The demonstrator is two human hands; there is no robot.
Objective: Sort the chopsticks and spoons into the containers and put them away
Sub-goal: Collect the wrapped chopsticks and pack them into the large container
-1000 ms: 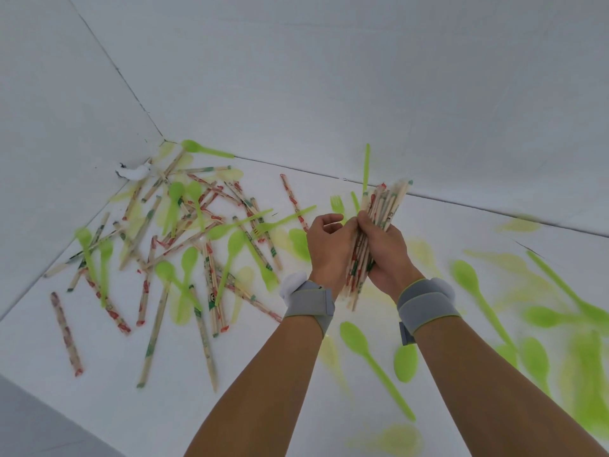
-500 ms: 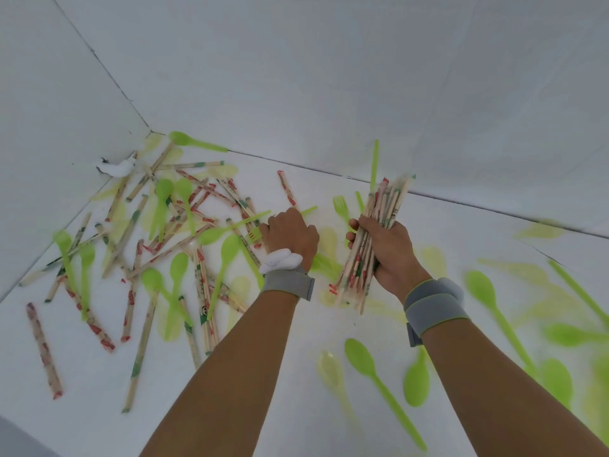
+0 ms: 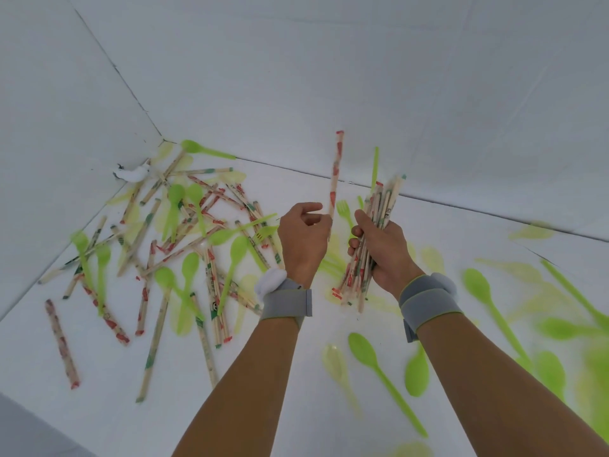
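Head view: both hands raised over the white table (image 3: 230, 407). Right hand (image 3: 384, 250) is closed round a thick bundle of wrapped chopsticks (image 3: 370, 245), held steeply, lower ends just above the surface. At least one green plastic handle (image 3: 374, 168) sticks up out of the bundle's top. Left hand (image 3: 304, 239) pinches a single wrapped chopstick (image 3: 336, 174) near its lower end, nearly upright, just beside the bundle but apart from it.

Remaining stock: loose pile of chopsticks and green spoons (image 3: 184, 245) to the left, reaching into the corner; more green spoons (image 3: 369, 354) scattered at lower right, some blurred. A green fork (image 3: 344, 209) lies behind the hands. No containers in view.

Risks, as judgement:
- Bundle is large for one hand; opening the fingers to admit the single stick could let outer sticks slide out and scatter.
- Green piece inside the bundle would go into the chopstick container unless pulled out first: a sorting error.
- Single stick is held low, so its top may swing and miss the bundle.
- Ends are uneven; may snag on a container rim.
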